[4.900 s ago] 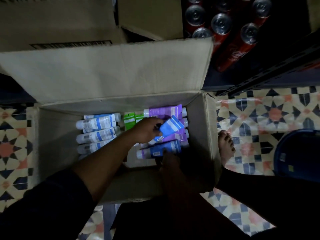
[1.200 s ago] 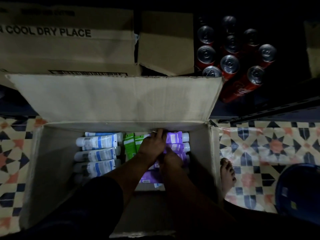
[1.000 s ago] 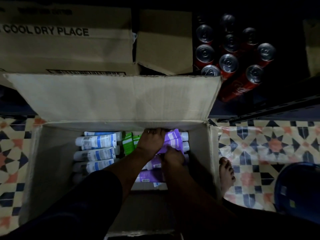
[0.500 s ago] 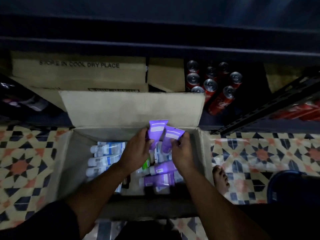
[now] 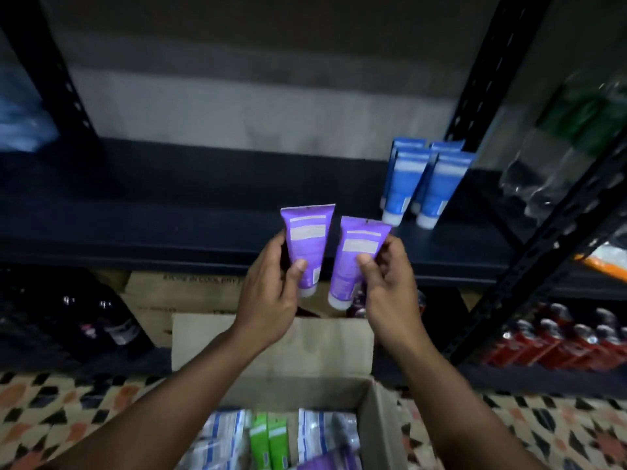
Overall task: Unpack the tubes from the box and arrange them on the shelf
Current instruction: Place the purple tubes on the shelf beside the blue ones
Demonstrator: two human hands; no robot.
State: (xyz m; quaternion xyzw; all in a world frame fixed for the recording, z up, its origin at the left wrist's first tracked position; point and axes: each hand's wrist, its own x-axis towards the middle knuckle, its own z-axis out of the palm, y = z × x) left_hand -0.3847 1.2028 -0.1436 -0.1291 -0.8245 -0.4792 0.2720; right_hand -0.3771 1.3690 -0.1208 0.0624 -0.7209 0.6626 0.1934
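Observation:
My left hand (image 5: pixel 268 300) grips a purple tube (image 5: pixel 307 240), cap down, raised in front of the dark shelf (image 5: pixel 203 212). My right hand (image 5: pixel 390 286) grips a second purple tube (image 5: pixel 358 252) beside it, also cap down. Both tubes hang just before the shelf's front edge. Several blue tubes (image 5: pixel 419 181) stand on their caps at the right end of the shelf. Below my arms the open cardboard box (image 5: pixel 383 425) holds white-and-blue, green and purple tubes (image 5: pixel 268 439).
A black slotted upright (image 5: pixel 475 96) bounds the shelf on the right, another (image 5: pixel 51 72) on the left. Under the shelf sit cardboard cartons (image 5: pixel 176 293) and dark bottles (image 5: pixel 108 320). Red cans (image 5: pixel 559 344) stand at lower right. The floor is patterned tile (image 5: pixel 68 401).
Both hands pulled a purple tube each out of the box and lifted them up to shelf height. My view tilted up from the box to the shelf.

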